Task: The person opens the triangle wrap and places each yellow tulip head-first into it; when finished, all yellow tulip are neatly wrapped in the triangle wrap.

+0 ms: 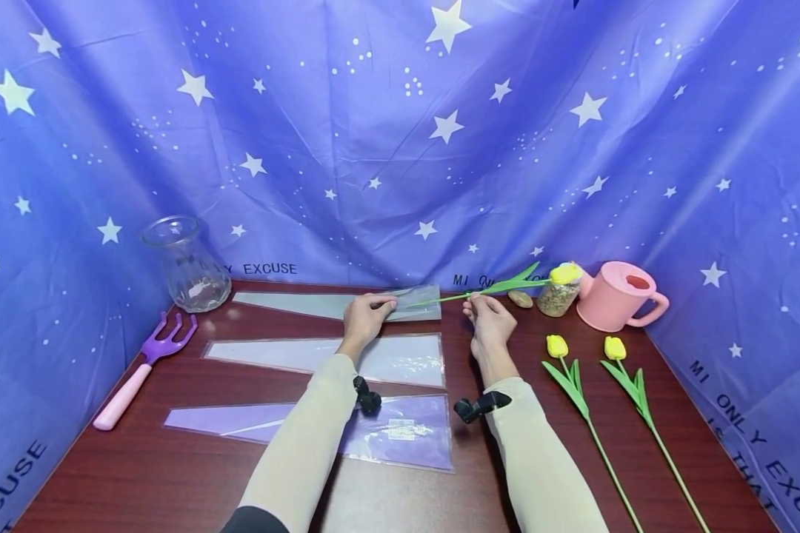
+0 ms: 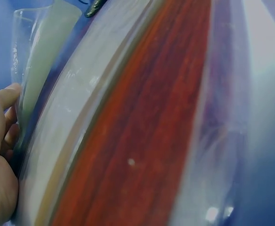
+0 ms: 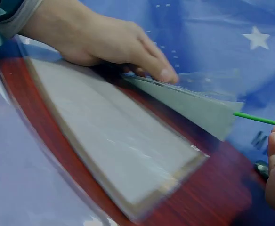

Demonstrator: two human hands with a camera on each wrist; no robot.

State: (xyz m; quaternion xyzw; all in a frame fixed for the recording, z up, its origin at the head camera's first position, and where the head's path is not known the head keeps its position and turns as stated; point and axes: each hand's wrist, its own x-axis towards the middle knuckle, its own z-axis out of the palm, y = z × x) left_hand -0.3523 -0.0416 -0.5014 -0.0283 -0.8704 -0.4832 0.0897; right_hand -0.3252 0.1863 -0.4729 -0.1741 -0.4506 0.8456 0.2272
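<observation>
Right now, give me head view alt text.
A person's right hand holds a yellow tulip, its stem overlapping the wide end of a pale sleeve in the left hand. Two more tulips lie right; a glass vase stands left.

A glass vase [image 1: 196,274] stands beyond a purple garden fork [image 1: 136,383], a pink watering can [image 1: 615,297] beside a jar [image 1: 559,299].

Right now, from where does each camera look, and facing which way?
Head: on the head, facing forward and down at the table; left hand, right hand, forearms show.
Left wrist: on that wrist, facing wrappers; left hand shows at left edge.
Right wrist: on that wrist, facing wrappers and the stem; both hands show.
Both wrist views share the grey wrapper.
</observation>
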